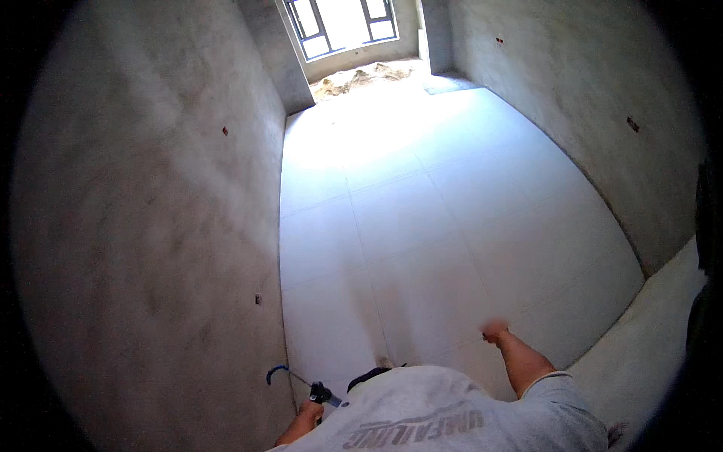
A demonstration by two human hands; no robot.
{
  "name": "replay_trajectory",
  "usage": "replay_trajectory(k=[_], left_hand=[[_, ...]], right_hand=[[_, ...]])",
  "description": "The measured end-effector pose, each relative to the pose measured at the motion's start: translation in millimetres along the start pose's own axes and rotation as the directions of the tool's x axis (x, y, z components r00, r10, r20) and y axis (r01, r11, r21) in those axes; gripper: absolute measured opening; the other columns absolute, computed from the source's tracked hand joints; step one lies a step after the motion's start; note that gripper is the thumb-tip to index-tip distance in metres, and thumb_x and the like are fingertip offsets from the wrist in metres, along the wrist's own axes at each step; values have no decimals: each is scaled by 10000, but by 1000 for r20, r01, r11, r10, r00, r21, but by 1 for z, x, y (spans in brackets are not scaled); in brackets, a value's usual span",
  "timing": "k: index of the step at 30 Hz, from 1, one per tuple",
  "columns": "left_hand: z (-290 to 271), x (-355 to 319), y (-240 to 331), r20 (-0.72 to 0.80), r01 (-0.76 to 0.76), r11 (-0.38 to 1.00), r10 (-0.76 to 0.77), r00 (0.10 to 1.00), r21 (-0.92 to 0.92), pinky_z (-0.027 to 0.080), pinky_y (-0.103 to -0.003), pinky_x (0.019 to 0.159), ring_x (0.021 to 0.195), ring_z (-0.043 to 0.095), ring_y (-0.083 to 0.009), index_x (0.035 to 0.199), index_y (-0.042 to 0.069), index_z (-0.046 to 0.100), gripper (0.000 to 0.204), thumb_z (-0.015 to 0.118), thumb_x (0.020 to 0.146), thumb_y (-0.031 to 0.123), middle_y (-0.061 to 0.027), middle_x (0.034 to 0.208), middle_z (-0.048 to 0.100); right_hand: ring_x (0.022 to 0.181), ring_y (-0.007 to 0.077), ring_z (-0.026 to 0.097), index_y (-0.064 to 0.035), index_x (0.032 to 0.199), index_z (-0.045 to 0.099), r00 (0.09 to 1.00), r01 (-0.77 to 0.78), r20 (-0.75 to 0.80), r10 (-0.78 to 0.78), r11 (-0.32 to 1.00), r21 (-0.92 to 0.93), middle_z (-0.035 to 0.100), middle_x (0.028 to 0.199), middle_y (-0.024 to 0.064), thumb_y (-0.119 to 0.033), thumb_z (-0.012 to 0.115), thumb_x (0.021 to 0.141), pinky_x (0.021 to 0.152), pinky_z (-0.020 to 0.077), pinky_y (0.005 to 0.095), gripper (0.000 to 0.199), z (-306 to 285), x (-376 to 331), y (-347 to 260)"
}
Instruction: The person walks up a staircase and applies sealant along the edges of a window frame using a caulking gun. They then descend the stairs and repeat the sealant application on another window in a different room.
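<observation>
Tool, dark, sits clasped by left hand, probably for steady control; right hand blurs against white floor tiles, its grip impossible to tell.

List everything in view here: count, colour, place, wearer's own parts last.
Window: one, dark-framed, top centre
Walls: at least three, grey, left, right, far end
Wall openings: at least four, reddish or dark, side walls
Heap: one, sandy brown, below window
Floor tiles: several, whitish, between walls
Dark shape: one, black, right edge, unclear
Small item: one, black, bottom centre, unclear
Tool: one, black with blue curved end, lower left
Shirt: one, grey, bottom
Forearms: two, bare, low in frame
Left hand: one, bare, holding tool
Right hand: one, bare, blurred, right of centre
</observation>
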State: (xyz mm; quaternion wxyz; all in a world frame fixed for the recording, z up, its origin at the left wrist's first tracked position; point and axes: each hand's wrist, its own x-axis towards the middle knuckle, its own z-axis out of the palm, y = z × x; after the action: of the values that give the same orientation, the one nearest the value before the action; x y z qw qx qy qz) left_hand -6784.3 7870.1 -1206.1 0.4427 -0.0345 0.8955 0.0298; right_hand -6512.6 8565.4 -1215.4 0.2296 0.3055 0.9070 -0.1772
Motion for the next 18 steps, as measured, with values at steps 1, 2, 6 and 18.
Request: replay_trajectory(k=[1,2,6,18], left_hand=[[-10,14,14,5,11,1000,-11,1000,-11,575,-433,797,969,733,-368,1045,61,758,261,697,849,222,-195,1027,752],[-26,30,29,8,16,1000,-16,1000,-11,576,-433,798,969,733,-368,1046,62,758,260,695,850,222,-194,1028,753],[-89,99,99,34,30,999,-29,999,-28,577,-435,803,971,733,-371,1046,68,759,256,690,854,224,-192,1029,753],[-387,290,338,87,-85,991,76,993,106,582,-439,818,977,732,-378,1048,86,763,248,675,866,229,-186,1033,755]], right_hand=[[695,223,672,-42,1063,702,943,280,-58,-328,874,-396,725,835,113,-257,687,952,660,554,371,242,-36,34,-14],[692,214,653,-37,1062,692,969,192,-152,-196,980,-42,721,843,110,-268,689,953,661,548,373,256,-59,62,-27],[681,186,608,-22,1094,671,971,-24,-153,185,708,706,710,853,94,-313,686,966,666,538,379,318,-129,160,-64],[1209,304,672,-215,1299,692,784,-133,538,309,930,-342,709,1302,46,-371,579,997,933,546,529,358,-102,198,-17]])
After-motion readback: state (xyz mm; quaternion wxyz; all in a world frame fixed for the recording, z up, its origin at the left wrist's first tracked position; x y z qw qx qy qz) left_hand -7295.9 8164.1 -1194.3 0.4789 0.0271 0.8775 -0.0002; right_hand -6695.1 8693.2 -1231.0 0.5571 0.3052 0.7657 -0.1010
